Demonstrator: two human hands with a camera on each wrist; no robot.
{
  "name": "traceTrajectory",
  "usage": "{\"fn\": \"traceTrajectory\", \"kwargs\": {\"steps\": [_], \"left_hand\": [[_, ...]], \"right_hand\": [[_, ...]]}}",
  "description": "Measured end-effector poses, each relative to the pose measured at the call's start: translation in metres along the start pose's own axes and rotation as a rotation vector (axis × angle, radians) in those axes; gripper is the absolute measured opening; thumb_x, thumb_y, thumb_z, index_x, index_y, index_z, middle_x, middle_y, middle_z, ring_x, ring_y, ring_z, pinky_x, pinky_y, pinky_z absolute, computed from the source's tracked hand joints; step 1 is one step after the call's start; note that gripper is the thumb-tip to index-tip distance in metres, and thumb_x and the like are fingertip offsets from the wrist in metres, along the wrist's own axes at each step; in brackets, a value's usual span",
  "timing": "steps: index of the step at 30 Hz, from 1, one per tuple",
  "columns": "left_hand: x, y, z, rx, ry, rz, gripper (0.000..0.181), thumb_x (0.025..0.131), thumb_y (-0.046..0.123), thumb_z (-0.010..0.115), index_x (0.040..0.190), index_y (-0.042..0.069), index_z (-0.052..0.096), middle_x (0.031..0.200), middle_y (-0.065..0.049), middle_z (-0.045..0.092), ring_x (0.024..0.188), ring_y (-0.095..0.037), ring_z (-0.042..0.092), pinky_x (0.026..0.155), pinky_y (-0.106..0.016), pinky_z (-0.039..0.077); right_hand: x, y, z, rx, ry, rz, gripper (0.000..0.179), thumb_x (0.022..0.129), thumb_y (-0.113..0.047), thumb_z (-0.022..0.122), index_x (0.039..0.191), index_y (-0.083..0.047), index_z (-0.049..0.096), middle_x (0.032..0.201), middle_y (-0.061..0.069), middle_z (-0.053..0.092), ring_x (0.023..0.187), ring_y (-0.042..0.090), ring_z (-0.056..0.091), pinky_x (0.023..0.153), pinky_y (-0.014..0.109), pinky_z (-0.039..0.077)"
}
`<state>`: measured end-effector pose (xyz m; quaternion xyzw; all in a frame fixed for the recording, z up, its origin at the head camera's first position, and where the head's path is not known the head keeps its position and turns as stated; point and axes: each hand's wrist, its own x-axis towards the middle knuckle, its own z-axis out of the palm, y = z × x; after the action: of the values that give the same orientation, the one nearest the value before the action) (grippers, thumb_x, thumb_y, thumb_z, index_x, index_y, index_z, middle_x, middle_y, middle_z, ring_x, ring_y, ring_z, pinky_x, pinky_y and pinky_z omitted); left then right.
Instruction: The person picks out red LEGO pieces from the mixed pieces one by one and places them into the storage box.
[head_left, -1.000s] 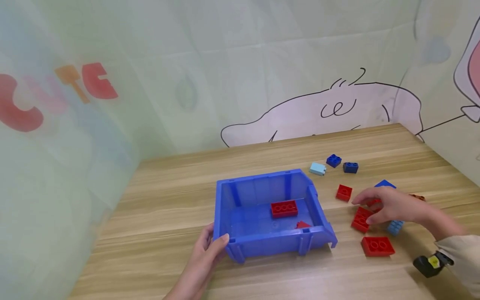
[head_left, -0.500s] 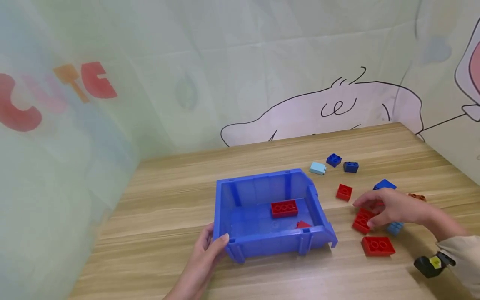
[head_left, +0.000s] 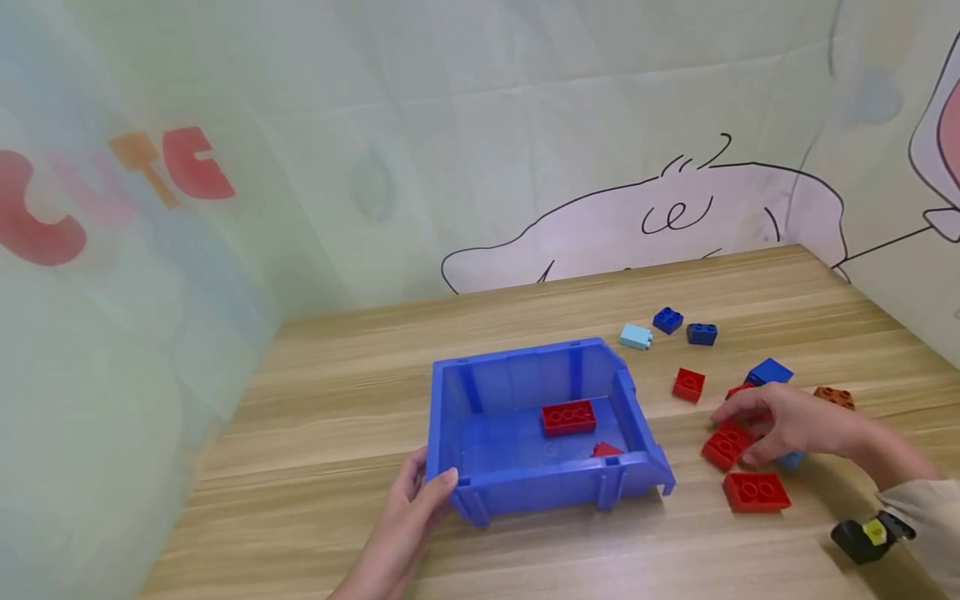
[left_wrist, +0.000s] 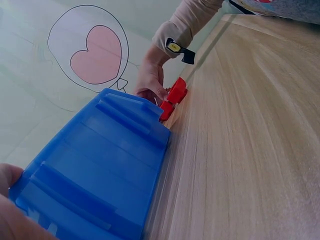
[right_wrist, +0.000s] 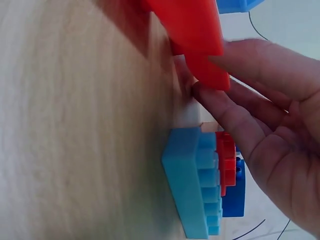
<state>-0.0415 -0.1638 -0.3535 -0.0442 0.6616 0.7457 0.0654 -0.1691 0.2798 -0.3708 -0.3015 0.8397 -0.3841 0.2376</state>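
Note:
My left hand [head_left: 408,512] grips the near left corner of a blue plastic bin [head_left: 540,492], thumb over the rim. In the left wrist view the bin's outer wall [left_wrist: 95,155] fills much of the picture. Inside lie a red toy building brick [head_left: 568,418] and a partly hidden red piece [head_left: 606,450]. Right of the bin, my right hand [head_left: 806,423] pinches a red brick [head_left: 726,444] between thumb and fingers, low over the table. The right wrist view shows the thumb on this brick [right_wrist: 207,70]. A light blue brick [right_wrist: 185,170] stands below that hand.
Another red brick [head_left: 756,492] lies nearer me, and a small red one [head_left: 688,385] farther back. Blue [head_left: 768,372] and orange [head_left: 834,397] bricks sit beyond the right hand. Several blue bricks, one pale [head_left: 636,337], lie behind the bin's right end. A printed curtain backs the table.
My right hand has shifted slightly right and nearer me, and the red brick at its fingertips has turned. The left hand and bin stay put.

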Motion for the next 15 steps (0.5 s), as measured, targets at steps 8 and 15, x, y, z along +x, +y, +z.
{"fn": "traceTrajectory", "kwargs": {"steps": [8,15], "left_hand": [[0.0000,0.0002,0.0004,-0.001,0.004,0.002,0.057,0.091,0.016,0.054,0.135,-0.006,0.026,0.130,-0.022,0.043,0.114,-0.022,0.050,0.095,-0.029,0.044],[-0.0006,0.0006,0.0002,0.007,-0.002,0.001,0.058,0.091,0.016,0.053,0.136,-0.006,0.025,0.133,-0.025,0.040,0.118,-0.025,0.048,0.098,-0.033,0.042]], "right_hand": [[0.0021,0.0007,0.0021,0.006,0.028,0.017,0.044,0.075,-0.013,0.076,0.114,0.002,0.061,0.112,0.016,0.058,0.095,0.007,0.057,0.077,0.027,0.054],[0.0030,-0.0013,0.0036,0.000,0.054,0.058,0.043,0.075,-0.011,0.075,0.114,0.000,0.061,0.111,0.013,0.059,0.095,0.022,0.059,0.075,0.023,0.053]]}}
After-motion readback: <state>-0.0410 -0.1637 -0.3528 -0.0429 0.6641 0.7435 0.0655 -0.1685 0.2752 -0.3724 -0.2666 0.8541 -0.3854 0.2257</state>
